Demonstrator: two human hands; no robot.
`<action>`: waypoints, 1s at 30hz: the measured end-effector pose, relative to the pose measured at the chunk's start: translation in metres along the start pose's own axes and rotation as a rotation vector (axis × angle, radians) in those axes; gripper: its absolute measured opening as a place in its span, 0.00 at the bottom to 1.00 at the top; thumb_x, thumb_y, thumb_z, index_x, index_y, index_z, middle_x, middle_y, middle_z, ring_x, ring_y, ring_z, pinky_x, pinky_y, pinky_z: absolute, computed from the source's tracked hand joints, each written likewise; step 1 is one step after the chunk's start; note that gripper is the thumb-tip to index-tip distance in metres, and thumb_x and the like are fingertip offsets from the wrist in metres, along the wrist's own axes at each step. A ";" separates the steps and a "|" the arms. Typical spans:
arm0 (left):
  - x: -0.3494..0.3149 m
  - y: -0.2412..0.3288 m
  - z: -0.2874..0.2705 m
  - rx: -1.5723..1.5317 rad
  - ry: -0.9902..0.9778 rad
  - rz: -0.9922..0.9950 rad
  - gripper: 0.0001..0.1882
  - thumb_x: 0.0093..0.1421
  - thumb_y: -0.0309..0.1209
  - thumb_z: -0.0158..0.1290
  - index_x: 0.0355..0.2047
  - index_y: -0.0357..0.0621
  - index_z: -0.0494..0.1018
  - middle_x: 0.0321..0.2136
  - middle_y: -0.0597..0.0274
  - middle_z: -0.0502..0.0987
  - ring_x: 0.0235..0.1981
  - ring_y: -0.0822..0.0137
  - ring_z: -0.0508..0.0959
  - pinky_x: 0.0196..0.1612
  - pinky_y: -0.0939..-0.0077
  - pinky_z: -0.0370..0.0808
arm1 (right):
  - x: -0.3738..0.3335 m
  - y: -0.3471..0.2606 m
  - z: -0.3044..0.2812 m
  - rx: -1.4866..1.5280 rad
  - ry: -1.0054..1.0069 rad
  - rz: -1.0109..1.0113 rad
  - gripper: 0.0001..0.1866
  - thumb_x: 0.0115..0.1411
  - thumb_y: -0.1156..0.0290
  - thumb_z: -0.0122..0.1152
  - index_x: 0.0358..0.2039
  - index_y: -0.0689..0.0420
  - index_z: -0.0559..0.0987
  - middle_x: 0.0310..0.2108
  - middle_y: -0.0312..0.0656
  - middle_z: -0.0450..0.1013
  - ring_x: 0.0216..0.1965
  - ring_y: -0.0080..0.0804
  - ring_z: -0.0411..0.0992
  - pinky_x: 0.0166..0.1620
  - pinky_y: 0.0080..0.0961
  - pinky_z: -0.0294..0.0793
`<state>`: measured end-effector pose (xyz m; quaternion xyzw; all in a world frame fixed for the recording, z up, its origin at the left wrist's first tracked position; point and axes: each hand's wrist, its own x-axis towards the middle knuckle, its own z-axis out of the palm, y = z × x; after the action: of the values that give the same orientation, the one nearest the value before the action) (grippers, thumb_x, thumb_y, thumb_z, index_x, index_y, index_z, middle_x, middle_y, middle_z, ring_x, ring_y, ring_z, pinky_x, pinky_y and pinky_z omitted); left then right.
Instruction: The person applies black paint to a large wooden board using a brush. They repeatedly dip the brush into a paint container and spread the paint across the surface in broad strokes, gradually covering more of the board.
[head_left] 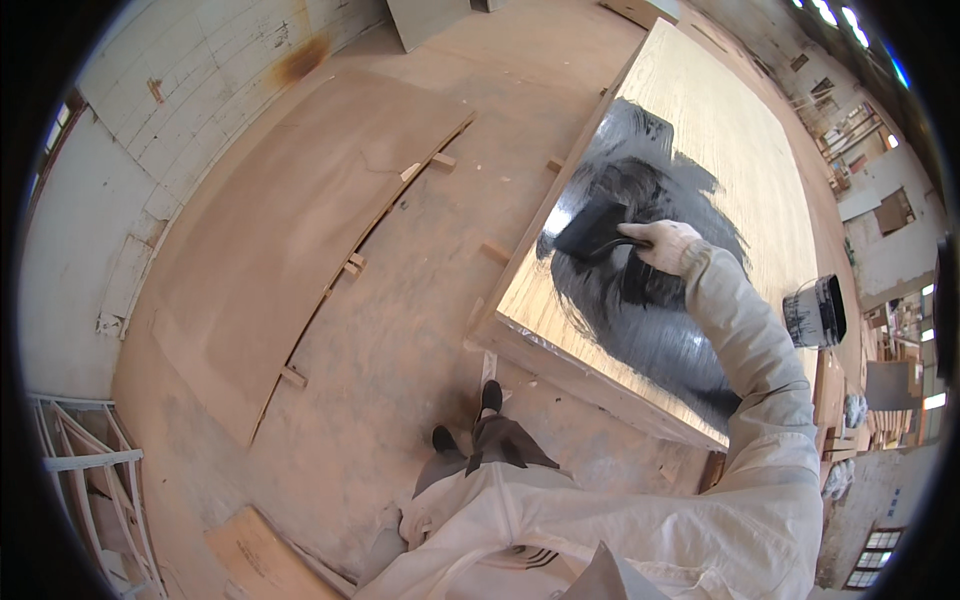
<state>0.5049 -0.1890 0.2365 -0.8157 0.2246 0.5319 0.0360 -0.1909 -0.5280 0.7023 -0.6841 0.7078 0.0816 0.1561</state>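
Note:
My right hand (662,246), in a white glove, is closed around the handle of a wide paint brush (590,230) coated in black. The brush rests on a pale wood-grain panel (760,150), near its left edge. Shiny black paint (650,325) spreads over the panel's middle and near part in broad, curved strokes. What seems to be my left hand (388,525) hangs low beside my body, away from the panel; its fingers cannot be made out.
A paint-smeared bucket (815,312) stands at the panel's right edge. On the floor to the left lies a large brown sheet (270,230) with small wooden blocks along its edge. A pale metal frame (95,460) stands at lower left, near a loose board (265,555).

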 end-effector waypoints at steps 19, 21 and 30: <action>0.047 0.048 0.006 -0.375 0.024 0.233 0.21 0.71 0.43 0.52 0.32 0.39 0.83 0.23 0.59 0.81 0.22 0.65 0.79 0.26 0.65 0.76 | -0.028 -0.105 -0.004 -0.258 -0.142 -0.020 0.30 0.65 0.65 0.61 0.69 0.34 0.78 0.52 0.47 0.85 0.54 0.48 0.83 0.59 0.40 0.81; 0.049 0.023 0.006 -0.209 0.026 0.218 0.21 0.70 0.44 0.52 0.34 0.37 0.84 0.25 0.56 0.83 0.25 0.61 0.81 0.31 0.60 0.79 | -0.029 -0.121 -0.016 -0.235 -0.156 0.080 0.30 0.66 0.66 0.60 0.70 0.35 0.78 0.54 0.46 0.84 0.57 0.48 0.82 0.60 0.41 0.81; 0.055 -0.013 0.027 -0.378 0.006 0.168 0.19 0.70 0.43 0.52 0.37 0.38 0.83 0.29 0.58 0.83 0.29 0.59 0.81 0.37 0.57 0.80 | -0.050 -0.135 -0.003 -0.254 -0.158 -0.032 0.28 0.65 0.65 0.63 0.67 0.36 0.81 0.53 0.43 0.85 0.56 0.46 0.82 0.60 0.39 0.80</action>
<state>0.5054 -0.1872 0.1737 -0.7878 0.1883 0.5634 -0.1628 -0.0563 -0.4887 0.7353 -0.7011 0.6662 0.2214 0.1249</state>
